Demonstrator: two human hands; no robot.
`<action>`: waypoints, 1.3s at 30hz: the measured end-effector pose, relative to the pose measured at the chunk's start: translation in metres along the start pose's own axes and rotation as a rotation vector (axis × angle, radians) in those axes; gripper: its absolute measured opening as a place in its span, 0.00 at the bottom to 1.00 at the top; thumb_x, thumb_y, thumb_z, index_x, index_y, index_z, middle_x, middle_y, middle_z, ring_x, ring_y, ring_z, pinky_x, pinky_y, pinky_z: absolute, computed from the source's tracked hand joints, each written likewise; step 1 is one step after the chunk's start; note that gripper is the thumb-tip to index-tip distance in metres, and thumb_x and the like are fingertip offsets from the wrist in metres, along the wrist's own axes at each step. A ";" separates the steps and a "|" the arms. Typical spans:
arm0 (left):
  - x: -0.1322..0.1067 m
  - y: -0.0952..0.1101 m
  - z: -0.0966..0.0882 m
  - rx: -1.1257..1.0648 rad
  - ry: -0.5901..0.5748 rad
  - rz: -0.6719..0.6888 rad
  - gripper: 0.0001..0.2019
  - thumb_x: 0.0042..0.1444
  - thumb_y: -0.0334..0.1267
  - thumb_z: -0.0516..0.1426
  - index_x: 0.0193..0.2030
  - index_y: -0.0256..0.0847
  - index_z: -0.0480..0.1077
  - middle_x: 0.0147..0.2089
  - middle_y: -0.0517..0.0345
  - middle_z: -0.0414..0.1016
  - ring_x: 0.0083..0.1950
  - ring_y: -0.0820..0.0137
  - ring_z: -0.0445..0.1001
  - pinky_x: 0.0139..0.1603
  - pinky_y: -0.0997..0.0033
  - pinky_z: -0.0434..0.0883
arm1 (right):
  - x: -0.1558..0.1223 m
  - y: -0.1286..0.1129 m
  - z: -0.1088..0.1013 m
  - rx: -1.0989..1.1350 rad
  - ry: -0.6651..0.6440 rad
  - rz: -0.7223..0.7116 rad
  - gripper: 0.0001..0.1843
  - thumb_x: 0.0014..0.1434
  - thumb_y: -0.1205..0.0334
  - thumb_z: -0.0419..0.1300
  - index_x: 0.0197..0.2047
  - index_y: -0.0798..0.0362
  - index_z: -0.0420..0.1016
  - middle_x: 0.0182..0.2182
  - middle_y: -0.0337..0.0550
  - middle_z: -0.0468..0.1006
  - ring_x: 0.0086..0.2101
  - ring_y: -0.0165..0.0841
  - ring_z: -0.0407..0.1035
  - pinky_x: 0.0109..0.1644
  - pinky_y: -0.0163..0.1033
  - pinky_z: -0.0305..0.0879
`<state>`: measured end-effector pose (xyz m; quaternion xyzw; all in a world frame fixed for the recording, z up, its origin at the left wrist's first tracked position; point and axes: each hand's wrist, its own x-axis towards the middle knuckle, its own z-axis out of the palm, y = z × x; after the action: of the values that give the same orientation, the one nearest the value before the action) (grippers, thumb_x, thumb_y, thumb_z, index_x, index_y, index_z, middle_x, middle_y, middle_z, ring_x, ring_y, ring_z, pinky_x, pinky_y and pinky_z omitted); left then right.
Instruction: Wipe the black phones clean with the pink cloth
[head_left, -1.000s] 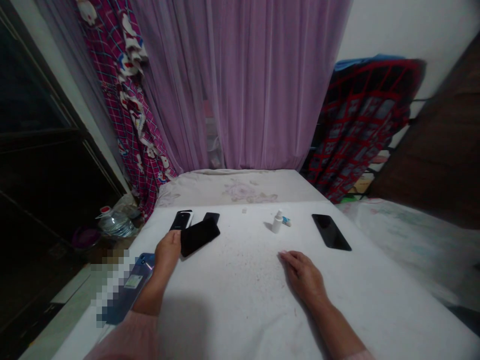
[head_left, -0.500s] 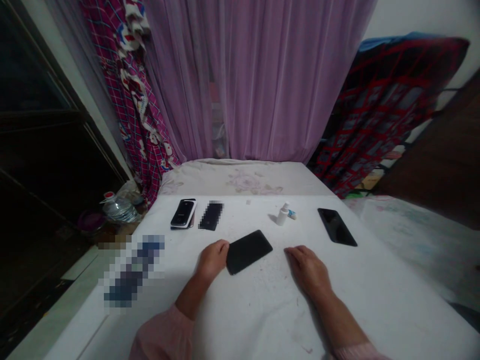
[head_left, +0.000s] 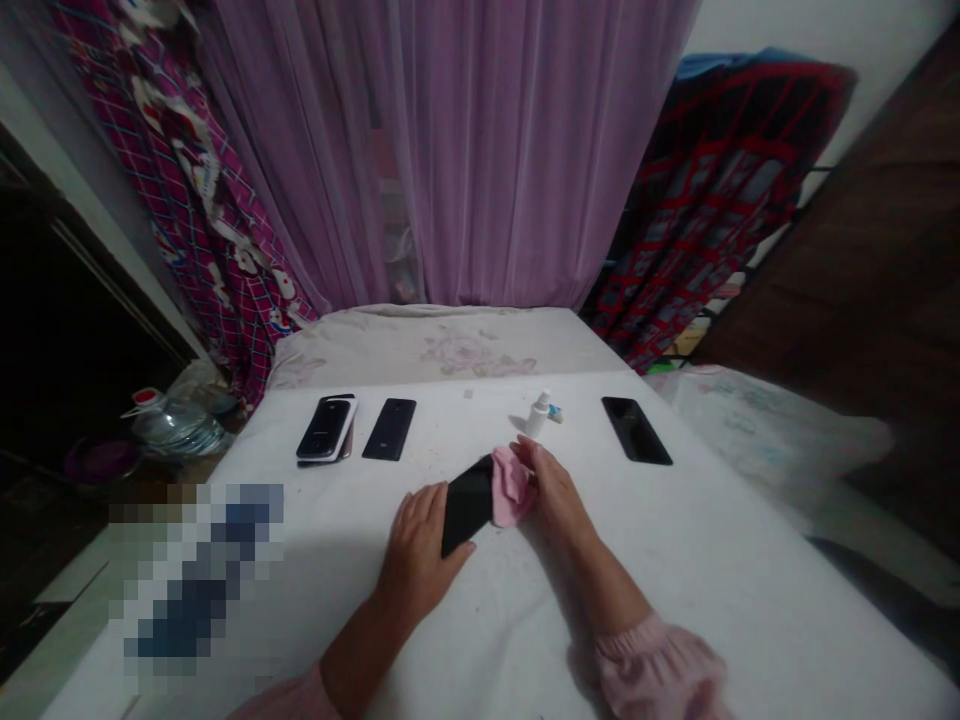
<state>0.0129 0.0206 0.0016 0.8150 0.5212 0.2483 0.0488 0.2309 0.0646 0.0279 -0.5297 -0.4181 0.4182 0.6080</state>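
Observation:
A black tablet (head_left: 468, 506) lies tilted on the white-covered surface in front of me. My left hand (head_left: 418, 552) grips its left end, thumb along the near edge and fingers on the far side. Over the tablet's right end lies a pink cloth (head_left: 510, 490), bunched up and hiding that end. My right hand (head_left: 556, 488) holds the cloth, its fingers closed on it. Just beyond that hand stands a small white spray bottle (head_left: 537, 414), upright, with a small blue-and-white item (head_left: 555, 412) behind it.
At the far left is a small stack of phones (head_left: 327, 430), with a dark phone (head_left: 390, 430) beside it. Another black tablet or large phone (head_left: 637, 432) lies to the right. A blurred-out patch (head_left: 206, 575) covers something at the left edge. A water jug (head_left: 176, 425) stands off the surface.
A pink cloth has appeared in my right hand, which moved left onto the tablet's right end. My left hand now wraps the tablet more fully. The view has shifted rightward.

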 end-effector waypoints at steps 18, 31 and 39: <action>0.033 -0.015 -0.049 -0.200 -0.128 -0.184 0.12 0.62 0.41 0.52 0.45 0.48 0.76 0.41 0.61 0.83 0.40 0.67 0.81 0.42 0.72 0.73 | 0.005 0.012 -0.006 -0.064 0.139 -0.081 0.21 0.57 0.43 0.62 0.43 0.52 0.81 0.39 0.48 0.83 0.40 0.42 0.75 0.50 0.53 0.70; 0.035 -0.026 -0.050 -0.318 -0.075 -0.267 0.19 0.61 0.50 0.47 0.44 0.46 0.75 0.35 0.61 0.82 0.35 0.66 0.80 0.37 0.73 0.72 | 0.004 0.019 -0.007 -0.065 0.223 -0.017 0.22 0.49 0.49 0.66 0.43 0.54 0.83 0.34 0.47 0.82 0.36 0.39 0.74 0.40 0.44 0.72; 0.035 -0.030 -0.041 -0.350 -0.031 -0.406 0.18 0.58 0.51 0.49 0.40 0.45 0.76 0.32 0.61 0.80 0.33 0.67 0.78 0.35 0.74 0.70 | 0.002 0.006 -0.006 -0.158 0.180 -0.035 0.20 0.49 0.48 0.64 0.38 0.54 0.84 0.35 0.48 0.82 0.35 0.39 0.73 0.40 0.44 0.70</action>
<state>-0.0195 0.0570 0.0397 0.6766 0.6225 0.3072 0.2456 0.2364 0.0656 0.0214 -0.6042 -0.4027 0.3239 0.6065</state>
